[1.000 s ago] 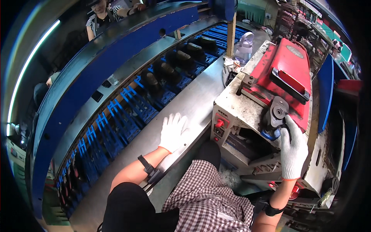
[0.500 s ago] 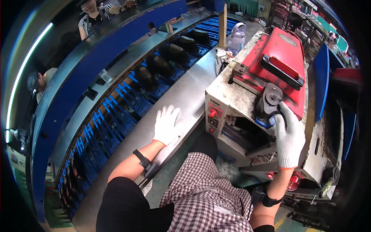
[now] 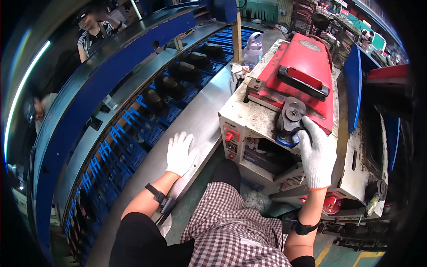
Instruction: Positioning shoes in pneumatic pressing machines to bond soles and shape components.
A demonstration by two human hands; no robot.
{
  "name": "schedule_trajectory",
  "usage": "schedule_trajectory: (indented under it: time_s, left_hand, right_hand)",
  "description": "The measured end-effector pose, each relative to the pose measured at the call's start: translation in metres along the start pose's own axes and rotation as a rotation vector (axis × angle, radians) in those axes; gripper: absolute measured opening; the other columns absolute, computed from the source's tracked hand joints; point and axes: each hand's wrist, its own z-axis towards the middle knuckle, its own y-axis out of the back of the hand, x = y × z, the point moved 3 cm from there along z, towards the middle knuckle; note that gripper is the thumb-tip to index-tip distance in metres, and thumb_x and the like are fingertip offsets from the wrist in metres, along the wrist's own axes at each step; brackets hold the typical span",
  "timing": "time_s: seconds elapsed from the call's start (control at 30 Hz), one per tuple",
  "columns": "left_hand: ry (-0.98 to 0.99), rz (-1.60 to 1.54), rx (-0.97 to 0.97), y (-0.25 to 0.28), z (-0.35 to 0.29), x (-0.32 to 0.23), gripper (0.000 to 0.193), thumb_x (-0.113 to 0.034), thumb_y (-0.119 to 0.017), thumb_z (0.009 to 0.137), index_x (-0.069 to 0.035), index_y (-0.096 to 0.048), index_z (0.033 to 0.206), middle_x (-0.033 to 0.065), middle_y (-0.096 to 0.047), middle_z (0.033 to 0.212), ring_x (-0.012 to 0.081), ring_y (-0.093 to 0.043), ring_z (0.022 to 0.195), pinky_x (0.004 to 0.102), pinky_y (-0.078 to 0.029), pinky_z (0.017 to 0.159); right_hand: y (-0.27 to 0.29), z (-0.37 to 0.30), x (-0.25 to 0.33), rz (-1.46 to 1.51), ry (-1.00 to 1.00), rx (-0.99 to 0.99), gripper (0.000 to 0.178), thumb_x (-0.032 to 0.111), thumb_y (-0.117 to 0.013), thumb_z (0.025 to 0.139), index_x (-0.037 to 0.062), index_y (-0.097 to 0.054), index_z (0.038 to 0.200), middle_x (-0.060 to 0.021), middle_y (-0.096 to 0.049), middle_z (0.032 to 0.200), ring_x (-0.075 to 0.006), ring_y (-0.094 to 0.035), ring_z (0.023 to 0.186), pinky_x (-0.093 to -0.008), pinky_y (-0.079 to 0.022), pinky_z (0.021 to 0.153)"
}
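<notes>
My left hand (image 3: 181, 153), in a white knit glove, lies flat with fingers spread on the bare metal ledge (image 3: 195, 118) beside the conveyor. My right hand (image 3: 317, 153), gloved the same way, is closed on the near right side of what looks like a dark grey shoe last (image 3: 292, 116). A round socket shows in its top, and something blue (image 3: 287, 141) shows along its lower edge. The last sits at the front of a machine with a red cover (image 3: 296, 66), just below the cover's black handle (image 3: 302, 83). My fingertips on its far side are partly hidden.
Dark shoe-shaped pieces (image 3: 167, 85) stand on blue racks (image 3: 129, 115) along the conveyor. A pale bottle (image 3: 253, 50) and crumpled gloves (image 3: 238, 76) lie past the ledge. The machine's white body (image 3: 235, 111) has a red switch (image 3: 230, 135). Co-workers (image 3: 95, 31) are beyond the blue partition.
The whole view has shifted, so the machine and both hands appear farther left. My left hand stays flat on the ledge and my right hand keeps hold of the shoe last.
</notes>
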Motion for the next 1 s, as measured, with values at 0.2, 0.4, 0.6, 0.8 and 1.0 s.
schedule_trajectory:
  time_s: [0.2,0.4,0.6,0.8,1.0]
  left_hand:
    - [0.155,-0.172,0.002,-0.005,0.018,0.018,0.063,-0.028,-0.064,0.097,-0.009,-0.050,0.156,0.0235,-0.049,0.160,0.0404,-0.041,0.152,0.0527,-0.027,0.129]
    - [0.890,-1.715,-0.355,0.005,0.055,0.066,0.074,-0.029,-0.061,0.104,-0.018,-0.030,0.170,0.0156,-0.038,0.170,0.0328,-0.045,0.151,0.0449,-0.037,0.123]
    - [0.922,-2.142,-0.476,0.011,0.069,0.104,0.046,-0.035,-0.065,0.103,-0.016,-0.056,0.143,0.0102,-0.063,0.142,0.0326,-0.063,0.127,0.0502,-0.052,0.105]
    - [0.904,-1.433,-0.597,0.005,0.051,0.121,0.066,-0.040,-0.062,0.102,-0.012,-0.045,0.159,0.0156,-0.056,0.153,0.0363,-0.053,0.142,0.0489,-0.043,0.116]
    - [0.424,0.101,-0.048,-0.010,0.021,0.079,0.067,-0.047,-0.062,0.098,-0.005,-0.054,0.150,0.0223,-0.060,0.146,0.0396,-0.057,0.133,0.0510,-0.042,0.115]
  right_hand:
    - [-0.004,-0.001,-0.005,0.011,0.067,-0.011,0.036,0.020,-0.074,0.098,0.0062,-0.072,0.131,-0.0151,-0.076,0.117,-0.0321,-0.073,0.106,-0.0409,-0.055,0.097]
    - [-0.004,-0.001,-0.007,0.056,0.091,-0.049,0.035,0.020,-0.074,0.098,0.0061,-0.073,0.130,-0.0158,-0.076,0.116,-0.0323,-0.074,0.103,-0.0402,-0.056,0.095]
    - [-0.003,-0.002,-0.008,0.043,0.020,-0.008,0.035,0.023,-0.073,0.099,0.0085,-0.073,0.130,-0.0147,-0.077,0.114,-0.0323,-0.074,0.103,-0.0405,-0.057,0.093]
    - [-0.005,-0.001,-0.011,0.049,0.024,-0.012,0.035,0.024,-0.073,0.098,0.0077,-0.073,0.129,-0.0162,-0.077,0.112,-0.0338,-0.074,0.101,-0.0414,-0.057,0.091]
    - [-0.008,0.000,-0.013,0.094,0.026,-0.015,0.035,0.023,-0.073,0.098,0.0066,-0.073,0.129,-0.0177,-0.076,0.111,-0.0347,-0.074,0.100,-0.0419,-0.057,0.091]
